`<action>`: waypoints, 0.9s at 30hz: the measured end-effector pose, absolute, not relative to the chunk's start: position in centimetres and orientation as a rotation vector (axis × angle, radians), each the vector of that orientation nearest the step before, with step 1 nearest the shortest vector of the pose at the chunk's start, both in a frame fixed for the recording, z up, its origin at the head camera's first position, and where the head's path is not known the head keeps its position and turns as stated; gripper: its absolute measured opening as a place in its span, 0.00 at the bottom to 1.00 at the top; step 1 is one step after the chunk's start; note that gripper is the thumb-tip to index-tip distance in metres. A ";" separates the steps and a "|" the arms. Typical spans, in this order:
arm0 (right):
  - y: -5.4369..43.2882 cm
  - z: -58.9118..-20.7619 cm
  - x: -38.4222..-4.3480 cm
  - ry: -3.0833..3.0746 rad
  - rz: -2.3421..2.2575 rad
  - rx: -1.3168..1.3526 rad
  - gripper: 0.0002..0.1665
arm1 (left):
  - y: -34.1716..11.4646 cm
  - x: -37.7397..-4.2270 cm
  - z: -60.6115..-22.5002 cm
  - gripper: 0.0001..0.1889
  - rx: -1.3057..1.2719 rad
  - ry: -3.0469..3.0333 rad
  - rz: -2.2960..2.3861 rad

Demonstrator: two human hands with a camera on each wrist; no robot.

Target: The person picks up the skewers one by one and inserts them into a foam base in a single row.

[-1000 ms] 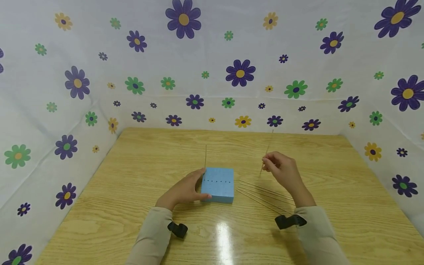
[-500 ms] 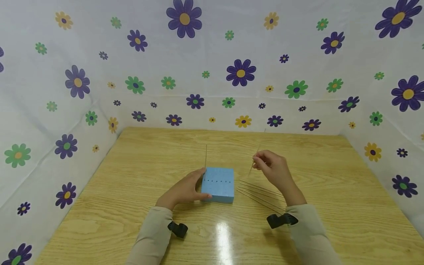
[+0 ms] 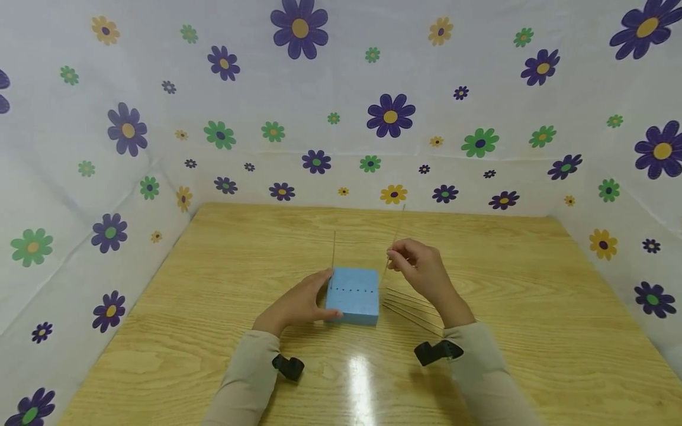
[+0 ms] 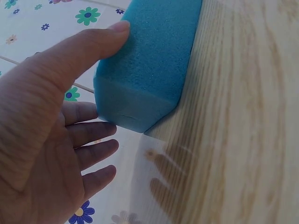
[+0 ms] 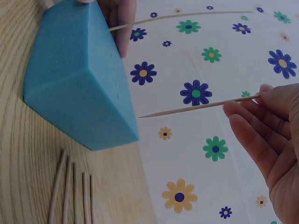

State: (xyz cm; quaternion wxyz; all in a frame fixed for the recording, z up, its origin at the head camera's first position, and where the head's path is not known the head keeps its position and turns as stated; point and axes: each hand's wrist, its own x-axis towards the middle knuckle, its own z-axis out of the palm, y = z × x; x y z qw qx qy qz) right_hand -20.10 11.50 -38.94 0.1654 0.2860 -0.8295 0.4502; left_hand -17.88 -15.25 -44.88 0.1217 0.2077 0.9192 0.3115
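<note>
A blue foam block [image 3: 356,307] with a row of small holes across its top sits on the wooden table. My left hand [image 3: 299,302] holds its left side, thumb at the near corner and index finger towards the back. One thin wooden skewer [image 3: 334,248] stands upright in the leftmost hole. Just right of the block, my right hand [image 3: 423,269] pinches a second skewer [image 5: 187,110] between thumb and fingers. In the right wrist view its pointed end is apart from the block. The held skewer leans slightly right at the top in the head view.
Several more skewers [image 3: 415,315] lie fanned on the table right of the block, partly under my right forearm. A white cloth [image 3: 341,71] printed with flowers hangs behind and along both sides of the wooden table [image 3: 240,236].
My right hand has moved left with its skewer, from above the loose skewers to near the block's right edge. The left hand and block have stayed in place.
</note>
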 end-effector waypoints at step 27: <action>5.8 -39.4 -20.3 -2.317 1.340 1.025 0.03 | -15.2 -18.2 -45.0 0.53 0.617 2.684 0.937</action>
